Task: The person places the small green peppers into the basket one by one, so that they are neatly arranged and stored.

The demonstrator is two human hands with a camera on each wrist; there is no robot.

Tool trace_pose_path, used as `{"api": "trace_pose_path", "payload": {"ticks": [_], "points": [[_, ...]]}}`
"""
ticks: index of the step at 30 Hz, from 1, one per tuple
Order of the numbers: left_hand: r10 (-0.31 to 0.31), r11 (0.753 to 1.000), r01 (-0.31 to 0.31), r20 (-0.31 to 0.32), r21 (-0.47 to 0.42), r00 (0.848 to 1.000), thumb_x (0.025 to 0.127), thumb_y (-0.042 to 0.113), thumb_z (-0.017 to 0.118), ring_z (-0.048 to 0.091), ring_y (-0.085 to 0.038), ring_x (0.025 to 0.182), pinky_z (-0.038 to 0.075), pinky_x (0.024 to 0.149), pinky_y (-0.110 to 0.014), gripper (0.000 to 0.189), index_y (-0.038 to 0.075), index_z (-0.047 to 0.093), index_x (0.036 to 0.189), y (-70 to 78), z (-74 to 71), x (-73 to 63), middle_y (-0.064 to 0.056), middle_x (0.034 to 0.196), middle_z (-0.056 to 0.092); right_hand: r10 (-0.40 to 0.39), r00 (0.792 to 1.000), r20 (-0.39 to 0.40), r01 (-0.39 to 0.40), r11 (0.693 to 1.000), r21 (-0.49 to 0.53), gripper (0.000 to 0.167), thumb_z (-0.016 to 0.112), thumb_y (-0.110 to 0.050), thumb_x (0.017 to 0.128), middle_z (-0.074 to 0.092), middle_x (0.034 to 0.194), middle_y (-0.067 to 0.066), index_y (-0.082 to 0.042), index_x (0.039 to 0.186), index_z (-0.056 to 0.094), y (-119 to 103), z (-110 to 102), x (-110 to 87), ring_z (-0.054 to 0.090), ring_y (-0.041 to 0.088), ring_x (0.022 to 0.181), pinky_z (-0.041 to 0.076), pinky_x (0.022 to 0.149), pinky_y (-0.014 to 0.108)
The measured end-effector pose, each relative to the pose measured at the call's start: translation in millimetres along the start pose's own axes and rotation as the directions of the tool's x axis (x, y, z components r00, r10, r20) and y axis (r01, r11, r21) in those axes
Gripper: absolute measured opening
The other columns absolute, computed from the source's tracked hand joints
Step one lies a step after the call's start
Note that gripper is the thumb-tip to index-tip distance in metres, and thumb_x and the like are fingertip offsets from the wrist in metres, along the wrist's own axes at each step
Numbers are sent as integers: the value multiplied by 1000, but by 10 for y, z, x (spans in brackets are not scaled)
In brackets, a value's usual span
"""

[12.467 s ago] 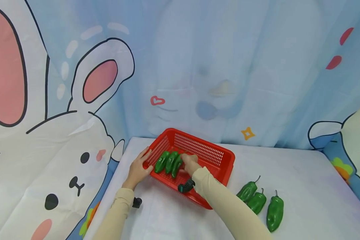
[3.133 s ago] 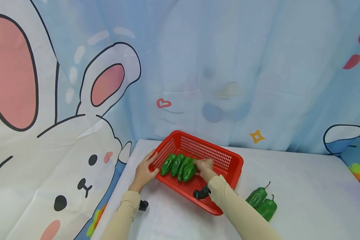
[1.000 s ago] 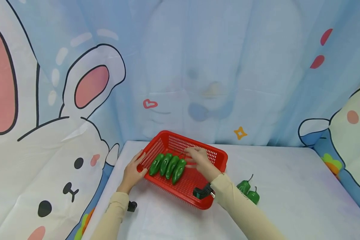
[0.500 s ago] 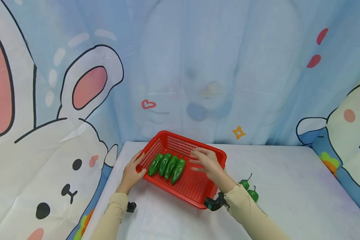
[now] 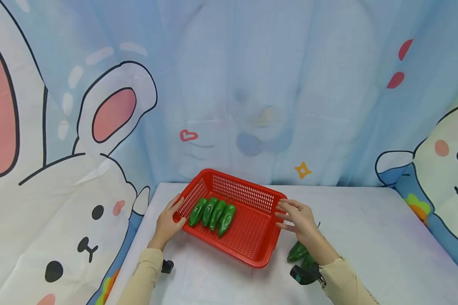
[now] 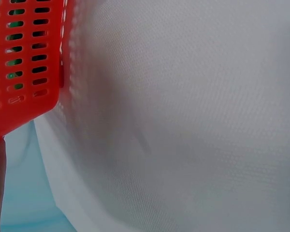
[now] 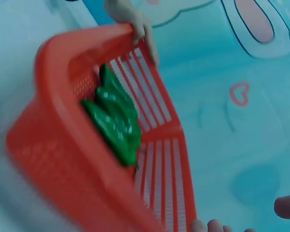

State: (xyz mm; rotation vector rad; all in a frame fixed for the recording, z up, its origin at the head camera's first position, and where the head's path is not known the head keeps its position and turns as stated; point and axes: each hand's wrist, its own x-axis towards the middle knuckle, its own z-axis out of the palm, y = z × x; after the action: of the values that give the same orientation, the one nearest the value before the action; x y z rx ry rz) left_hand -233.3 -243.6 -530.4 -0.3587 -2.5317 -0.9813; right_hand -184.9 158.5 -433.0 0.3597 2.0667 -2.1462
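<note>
My left hand (image 5: 167, 223) holds the left corner of a red plastic basket (image 5: 252, 231), thumb at the front rim and fingers along the left side. Inside, several green peppers (image 5: 226, 220) lie side by side toward the left end. My right hand (image 5: 299, 218), fingers spread and holding nothing, hovers by the basket's right rim; its fingertips (image 7: 215, 226) show at the bottom of the right wrist view. Below that hand on the table lie two more green peppers (image 5: 297, 251), partly hidden by the wrist. The left wrist view shows the slotted basket wall (image 6: 26, 87).
A white cloth covers the table (image 5: 366, 237). Behind it hangs a light blue curtain (image 5: 221, 84) printed with cartoon rabbits. A small black device (image 5: 303, 275) is strapped at the right wrist, another (image 5: 167, 266) at the left.
The right hand set a fourth pepper beside the others in the basket and let go. It then moved right, out over the right rim. The left hand stayed at the corner.
</note>
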Motion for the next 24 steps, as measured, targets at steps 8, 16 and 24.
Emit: {"api": "trace_pose_path", "payload": {"ticks": [8,16,24], "points": [[-8,1000,8,7,-5,1000,78,8,67,47,-34,134,44,100,-58,68,7,52,144,9,-10,-7,-7,152,44,36,996,-79,-37,999,-16,66,57,-33,99,44,143,27,3,149,34,201,-534,-73,67,14,99,58,81,39],[-5,1000,5,10,-2,1000,78,9,67,46,-33,134,43,101,-57,67,6,52,144,0,-13,-10,-8,152,44,91,981,-169,-99,995,-34,69,61,-33,95,59,118,9,4,147,34,462,-896,-110,66,7,88,59,77,35],[-1,1000,1,3,-4,1000,78,8,67,46,-33,135,43,101,-57,67,6,52,143,32,-24,-3,-8,152,44,63,954,-293,-109,984,-141,64,58,-27,96,49,132,31,9,144,36,766,-1047,-69,61,5,81,59,72,34]]}}
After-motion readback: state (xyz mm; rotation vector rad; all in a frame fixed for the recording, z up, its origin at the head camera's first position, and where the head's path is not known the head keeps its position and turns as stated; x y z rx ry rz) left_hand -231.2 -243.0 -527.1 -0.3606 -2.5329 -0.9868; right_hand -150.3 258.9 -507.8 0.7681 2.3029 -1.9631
